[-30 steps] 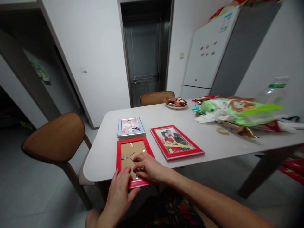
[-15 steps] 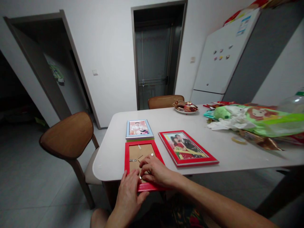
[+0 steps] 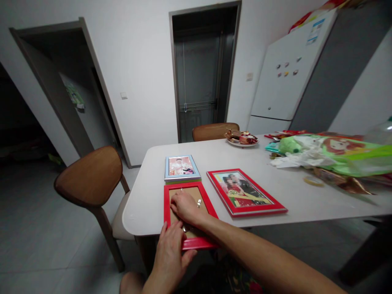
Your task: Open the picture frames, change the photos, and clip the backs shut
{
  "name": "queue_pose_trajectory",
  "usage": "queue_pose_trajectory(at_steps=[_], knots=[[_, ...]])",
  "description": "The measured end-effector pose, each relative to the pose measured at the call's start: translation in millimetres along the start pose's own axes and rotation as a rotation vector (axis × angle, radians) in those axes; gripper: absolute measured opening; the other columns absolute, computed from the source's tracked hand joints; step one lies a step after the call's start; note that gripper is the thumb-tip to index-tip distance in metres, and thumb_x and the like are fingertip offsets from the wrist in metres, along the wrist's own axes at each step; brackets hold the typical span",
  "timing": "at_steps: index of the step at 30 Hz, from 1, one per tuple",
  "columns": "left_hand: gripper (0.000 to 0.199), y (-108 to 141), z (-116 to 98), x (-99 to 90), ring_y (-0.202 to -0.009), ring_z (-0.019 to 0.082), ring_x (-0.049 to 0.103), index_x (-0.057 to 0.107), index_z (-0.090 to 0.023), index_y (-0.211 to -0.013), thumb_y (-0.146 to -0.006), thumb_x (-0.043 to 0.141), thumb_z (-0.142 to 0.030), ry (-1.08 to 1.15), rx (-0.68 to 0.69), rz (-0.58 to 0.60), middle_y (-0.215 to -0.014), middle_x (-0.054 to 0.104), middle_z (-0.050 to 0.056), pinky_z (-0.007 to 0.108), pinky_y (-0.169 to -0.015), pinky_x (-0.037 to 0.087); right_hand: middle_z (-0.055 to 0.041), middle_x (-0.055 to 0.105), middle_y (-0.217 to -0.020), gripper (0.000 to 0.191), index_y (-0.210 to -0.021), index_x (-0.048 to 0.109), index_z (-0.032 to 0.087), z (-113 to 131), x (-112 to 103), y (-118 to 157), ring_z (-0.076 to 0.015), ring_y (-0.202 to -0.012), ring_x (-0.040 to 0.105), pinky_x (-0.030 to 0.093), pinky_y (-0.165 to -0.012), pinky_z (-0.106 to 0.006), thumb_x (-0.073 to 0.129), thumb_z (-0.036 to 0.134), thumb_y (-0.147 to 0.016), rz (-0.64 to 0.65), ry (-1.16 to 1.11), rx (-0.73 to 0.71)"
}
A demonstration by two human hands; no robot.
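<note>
A red picture frame [image 3: 210, 203] lies face down at the table's near edge, its brown backing board [image 3: 196, 232] and small metal clips [image 3: 199, 203] showing. My left hand [image 3: 171, 241] grips its near left corner, fingers over the rim and thumb along the near side. My right hand [image 3: 186, 207] is bent over the backing, fingertips together at the left side where a clip is covered. What those fingertips pinch, if anything, is hidden. Just to the right, another red picture frame [image 3: 245, 192] lies face up with a photo of two people.
Beyond my hands lies a light blue picture frame [image 3: 183, 167], with a green edge under it. A plate [image 3: 241, 143] with wrapped items stands at the back of the white table [image 3: 147, 183]. Plastic bags [image 3: 333, 153] and wrappers crowd the right. A wooden chair [image 3: 88, 175] stands left.
My right hand has moved from the near clip up and left to the left side of the frame, uncovering the right clip. My left hand keeps its grip on the corner.
</note>
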State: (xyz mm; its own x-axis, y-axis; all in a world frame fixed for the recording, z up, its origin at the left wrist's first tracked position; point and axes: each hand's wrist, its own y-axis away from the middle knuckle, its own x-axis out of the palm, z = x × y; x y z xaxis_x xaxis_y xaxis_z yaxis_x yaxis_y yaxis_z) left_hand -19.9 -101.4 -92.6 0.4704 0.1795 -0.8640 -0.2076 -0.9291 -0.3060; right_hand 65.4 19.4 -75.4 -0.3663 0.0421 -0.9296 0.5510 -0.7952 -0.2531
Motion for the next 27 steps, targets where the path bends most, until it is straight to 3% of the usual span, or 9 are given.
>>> queue_pose_trajectory(at_steps=[7, 12, 15, 18, 21, 24, 27], knots=[[0.022, 0, 2, 0.5, -0.107, 0.027, 0.048, 0.052, -0.018, -0.08, -0.061, 0.064, -0.021, 0.028, 0.043, -0.027, -0.111, 0.055, 0.013, 0.054, -0.093, 0.03, -0.0127, 0.057, -0.092, 0.029, -0.089, 0.059, 0.013, -23, -5, 0, -0.0229, -0.089, 0.045, 0.032, -0.073, -0.033, 0.04, 0.032, -0.08, -0.082, 0.098, 0.171], [0.021, -2, 0, -1.4, -0.107, 0.027, 0.048, 0.052, -0.018, -0.077, -0.06, 0.065, -0.021, 0.031, 0.023, -0.021, -0.11, 0.056, 0.012, 0.054, -0.094, 0.029, -0.0074, 0.06, -0.092, 0.022, -0.083, 0.062, 0.018, -24, -5, -4, -0.0201, -0.087, 0.046, 0.032, -0.072, -0.03, 0.041, 0.023, -0.078, -0.033, 0.057, 0.095], [0.023, -2, 0, -1.6, -0.106, 0.028, 0.048, 0.053, -0.018, -0.08, -0.061, 0.065, -0.022, 0.026, 0.036, -0.019, -0.108, 0.057, 0.013, 0.053, -0.094, 0.03, -0.0067, 0.059, -0.094, 0.023, -0.089, 0.062, 0.019, -22, -9, 0, -0.0189, -0.087, 0.047, 0.032, -0.073, -0.028, 0.043, 0.023, -0.077, -0.036, 0.036, 0.065], [0.029, -2, 1, -1.1, -0.104, 0.028, 0.05, 0.053, -0.017, -0.087, -0.061, 0.065, -0.023, 0.023, 0.039, -0.03, -0.104, 0.059, 0.013, 0.053, -0.093, 0.031, -0.0073, 0.057, -0.099, 0.027, -0.097, 0.06, 0.018, -24, -20, 13, -0.0176, -0.09, 0.047, 0.032, -0.077, -0.027, 0.043, 0.026, -0.077, -0.071, -0.039, 0.034], [0.028, -2, 2, -0.6, -0.105, 0.028, 0.049, 0.053, -0.017, -0.086, -0.061, 0.065, -0.023, 0.029, 0.036, -0.03, -0.107, 0.058, 0.013, 0.052, -0.093, 0.032, -0.0069, 0.059, -0.092, 0.028, -0.091, 0.062, 0.018, -27, -33, 36, -0.017, -0.087, 0.049, 0.033, -0.076, -0.026, 0.043, 0.032, -0.077, -0.016, -0.122, -0.01], [0.022, -3, 2, 0.3, -0.107, 0.028, 0.048, 0.053, -0.018, -0.08, -0.061, 0.065, -0.022, 0.04, 0.038, -0.031, -0.111, 0.056, 0.012, 0.052, -0.094, 0.031, -0.0085, 0.058, -0.091, 0.031, -0.089, 0.062, 0.018, -27, -42, 59, -0.0194, -0.083, 0.05, 0.035, -0.072, -0.028, 0.053, 0.039, -0.068, 0.054, -0.073, 0.027], [0.022, -5, 3, 1.7, -0.107, 0.028, 0.047, 0.052, -0.02, -0.079, -0.061, 0.065, -0.021, 0.059, 0.031, -0.05, -0.11, 0.056, 0.011, 0.055, -0.094, 0.029, -0.0099, 0.056, -0.096, 0.034, -0.096, 0.06, 0.019, -26, -43, 69, -0.0201, -0.085, 0.05, 0.036, -0.072, -0.028, 0.055, 0.033, -0.065, 0.036, -0.062, 0.082]])
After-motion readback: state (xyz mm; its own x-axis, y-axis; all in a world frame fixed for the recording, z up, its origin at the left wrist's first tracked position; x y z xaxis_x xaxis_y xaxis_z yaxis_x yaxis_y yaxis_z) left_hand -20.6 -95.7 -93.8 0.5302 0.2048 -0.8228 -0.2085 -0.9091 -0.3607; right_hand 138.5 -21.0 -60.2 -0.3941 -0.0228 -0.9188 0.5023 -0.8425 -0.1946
